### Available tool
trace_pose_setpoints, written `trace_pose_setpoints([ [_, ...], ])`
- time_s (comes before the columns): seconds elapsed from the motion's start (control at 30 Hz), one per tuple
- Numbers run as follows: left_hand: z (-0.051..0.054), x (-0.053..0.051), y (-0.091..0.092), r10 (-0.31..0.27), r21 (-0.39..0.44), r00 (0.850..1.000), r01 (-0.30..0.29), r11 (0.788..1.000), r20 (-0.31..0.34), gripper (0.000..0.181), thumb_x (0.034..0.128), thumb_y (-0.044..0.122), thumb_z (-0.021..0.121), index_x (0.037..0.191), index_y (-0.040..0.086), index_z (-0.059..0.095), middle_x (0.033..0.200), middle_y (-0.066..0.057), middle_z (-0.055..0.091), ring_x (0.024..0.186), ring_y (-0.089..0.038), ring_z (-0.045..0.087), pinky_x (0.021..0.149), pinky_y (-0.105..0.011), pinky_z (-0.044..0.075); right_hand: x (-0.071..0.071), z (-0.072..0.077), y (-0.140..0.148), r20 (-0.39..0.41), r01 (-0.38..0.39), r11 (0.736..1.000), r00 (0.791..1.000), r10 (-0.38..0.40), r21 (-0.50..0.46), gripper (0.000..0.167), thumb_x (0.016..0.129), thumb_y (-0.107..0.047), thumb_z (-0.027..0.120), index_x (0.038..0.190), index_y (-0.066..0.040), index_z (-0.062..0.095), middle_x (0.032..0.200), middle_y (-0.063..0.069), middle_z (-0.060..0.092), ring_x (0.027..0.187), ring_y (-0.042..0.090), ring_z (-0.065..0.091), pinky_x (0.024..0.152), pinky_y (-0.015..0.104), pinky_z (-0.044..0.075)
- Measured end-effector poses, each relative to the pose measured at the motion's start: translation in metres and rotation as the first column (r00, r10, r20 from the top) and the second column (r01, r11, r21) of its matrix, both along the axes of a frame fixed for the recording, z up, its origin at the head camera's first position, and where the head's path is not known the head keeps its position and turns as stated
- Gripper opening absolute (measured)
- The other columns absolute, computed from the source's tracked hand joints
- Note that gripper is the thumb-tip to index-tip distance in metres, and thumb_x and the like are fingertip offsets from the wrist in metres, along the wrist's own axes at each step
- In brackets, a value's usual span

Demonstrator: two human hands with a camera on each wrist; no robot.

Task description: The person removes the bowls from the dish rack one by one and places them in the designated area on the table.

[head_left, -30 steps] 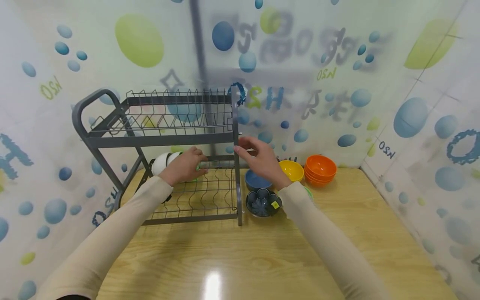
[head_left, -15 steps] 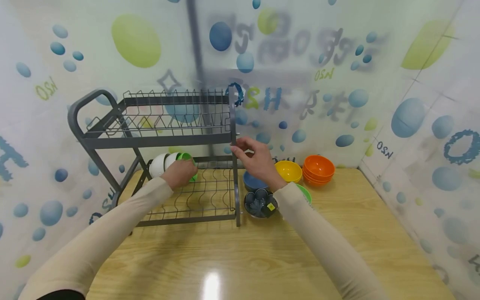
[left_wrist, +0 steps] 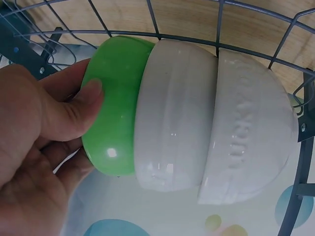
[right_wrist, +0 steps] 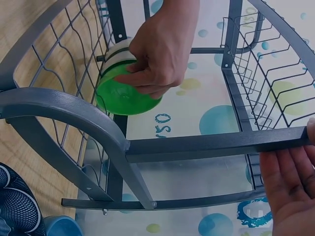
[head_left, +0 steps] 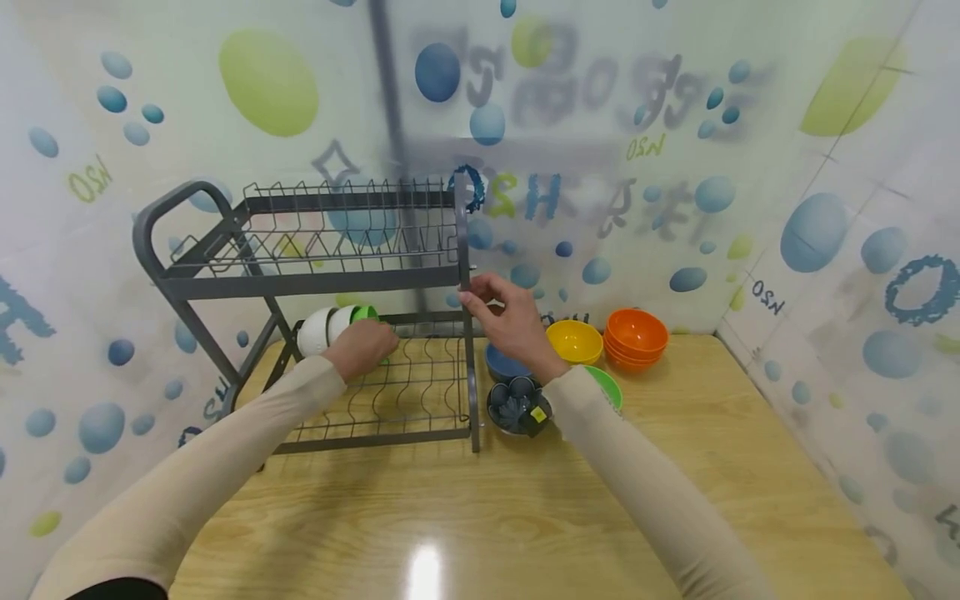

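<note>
My left hand [head_left: 363, 346] is inside the lower tier of a dark grey dish rack [head_left: 315, 285]. It holds a green bowl [left_wrist: 115, 113] by the rim, thumb on the outer wall and fingers on the inner side. The bowl stands on edge, right beside a white bowl [left_wrist: 172, 118]. Beyond that stands a second white bowl [left_wrist: 248, 132] with raised lettering, also on edge. At the rack's right end, my right hand [head_left: 513, 321] grips the frame's side bar [right_wrist: 211, 145], fingers beneath it and the thumb on top.
Right of the rack stand a blue bowl [head_left: 504, 362], a dark patterned bowl [head_left: 513, 407] with a yellow sticker, a yellow bowl [head_left: 575, 342], a green bowl [head_left: 606, 388] partly behind my forearm, and stacked orange bowls [head_left: 637, 337]. The rack's upper tier [head_left: 352, 225] overhangs my left hand.
My left hand has moved left with the green bowl, bringing it up beside the white bowls. My right hand keeps its grip on the rack. The view has shifted slightly.
</note>
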State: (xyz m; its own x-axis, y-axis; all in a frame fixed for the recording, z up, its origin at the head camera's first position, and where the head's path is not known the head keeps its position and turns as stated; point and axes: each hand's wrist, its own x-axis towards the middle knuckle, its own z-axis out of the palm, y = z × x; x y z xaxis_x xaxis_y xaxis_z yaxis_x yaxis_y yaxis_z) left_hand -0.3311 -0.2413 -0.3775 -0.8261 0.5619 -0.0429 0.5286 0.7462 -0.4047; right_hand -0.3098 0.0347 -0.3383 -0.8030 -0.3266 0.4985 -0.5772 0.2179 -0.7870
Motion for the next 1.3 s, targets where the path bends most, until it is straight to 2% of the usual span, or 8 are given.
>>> trace_pose_setpoints([
  [0.2,0.002,-0.001,0.001,-0.001,-0.064,1.0,0.001,0.998,0.008,0.033,0.092,-0.006,0.068,0.064,0.007,0.057,0.069,-0.007,0.065,0.054,-0.011,0.049,0.051,-0.026,0.049,0.001,-0.001,-0.002,0.01,-0.01,1.0,1.0,0.011,-0.01,0.026,0.105,-0.029,0.061,0.123,-0.011,0.068,0.107,0.006,0.071,0.095,0.018,0.067,0.09,0.037,0.06],
  [0.4,0.006,-0.001,0.001,-0.007,-0.081,1.0,0.007,0.997,-0.008,0.025,0.0932,-0.004,0.068,0.07,0.006,0.064,0.075,-0.009,0.069,0.059,-0.017,0.061,0.057,-0.03,0.056,-0.001,-0.002,-0.002,0.006,-0.015,1.0,1.0,0.015,-0.018,0.025,0.104,-0.029,0.061,0.12,-0.012,0.068,0.105,0.005,0.071,0.094,0.017,0.067,0.091,0.036,0.06],
  [0.53,0.01,0.001,-0.001,0.011,-0.039,1.0,-0.011,0.999,0.001,0.022,0.0921,-0.004,0.069,0.073,0.006,0.066,0.074,-0.008,0.068,0.062,-0.018,0.064,0.059,-0.031,0.058,-0.001,-0.003,-0.002,0.012,-0.014,1.0,1.0,0.014,-0.014,0.026,0.104,-0.031,0.062,0.121,-0.013,0.068,0.106,0.005,0.07,0.095,0.017,0.067,0.091,0.036,0.06],
  [0.67,0.016,0.002,-0.003,0.037,0.031,0.999,-0.038,0.999,0.032,0.027,0.0916,-0.006,0.069,0.069,0.008,0.063,0.07,-0.007,0.065,0.059,-0.017,0.061,0.055,-0.03,0.054,0.0,-0.004,-0.002,0.011,-0.01,1.0,1.0,0.01,-0.013,0.026,0.104,-0.031,0.062,0.122,-0.013,0.068,0.106,0.004,0.07,0.095,0.016,0.067,0.091,0.036,0.06],
  [0.87,0.023,0.001,-0.001,0.014,0.04,1.0,-0.013,0.999,-0.01,0.026,0.0918,-0.004,0.07,0.069,0.007,0.066,0.073,-0.009,0.066,0.064,-0.02,0.063,0.057,-0.032,0.057,0.0,-0.004,-0.002,-0.001,-0.016,1.0,1.0,0.016,-0.014,0.026,0.105,-0.03,0.061,0.122,-0.012,0.067,0.106,0.005,0.07,0.095,0.017,0.066,0.091,0.036,0.06],
  [1.07,0.022,0.002,0.001,-0.012,0.183,1.0,0.015,0.983,-0.017,0.027,0.0909,-0.008,0.069,0.069,0.007,0.066,0.076,-0.008,0.066,0.065,-0.018,0.059,0.056,-0.032,0.05,0.0,-0.004,0.0,-0.006,-0.003,1.0,1.0,0.003,-0.02,0.024,0.104,-0.028,0.061,0.12,-0.011,0.068,0.105,0.006,0.07,0.096,0.017,0.065,0.093,0.038,0.06],
  [1.2,0.018,0.006,0.002,-0.029,0.278,0.999,0.039,0.96,-0.039,0.015,0.0851,-0.011,0.073,0.085,0.004,0.075,0.087,-0.009,0.072,0.078,-0.023,0.067,0.065,-0.034,0.059,-0.001,-0.004,0.0,-0.006,-0.004,1.0,1.0,0.003,-0.018,0.025,0.104,-0.03,0.061,0.12,-0.012,0.068,0.105,0.005,0.07,0.095,0.017,0.065,0.094,0.037,0.06],
  [1.3,0.016,0.01,0.004,-0.038,0.365,0.998,0.053,0.929,-0.049,0.021,0.0796,-0.014,0.075,0.093,0.002,0.077,0.094,-0.011,0.074,0.087,-0.026,0.069,0.071,-0.036,0.062,-0.001,-0.003,0.0,0.0,-0.007,1.0,1.0,0.007,-0.023,0.026,0.104,-0.03,0.061,0.121,-0.011,0.067,0.106,0.006,0.07,0.096,0.018,0.066,0.093,0.038,0.06],
])
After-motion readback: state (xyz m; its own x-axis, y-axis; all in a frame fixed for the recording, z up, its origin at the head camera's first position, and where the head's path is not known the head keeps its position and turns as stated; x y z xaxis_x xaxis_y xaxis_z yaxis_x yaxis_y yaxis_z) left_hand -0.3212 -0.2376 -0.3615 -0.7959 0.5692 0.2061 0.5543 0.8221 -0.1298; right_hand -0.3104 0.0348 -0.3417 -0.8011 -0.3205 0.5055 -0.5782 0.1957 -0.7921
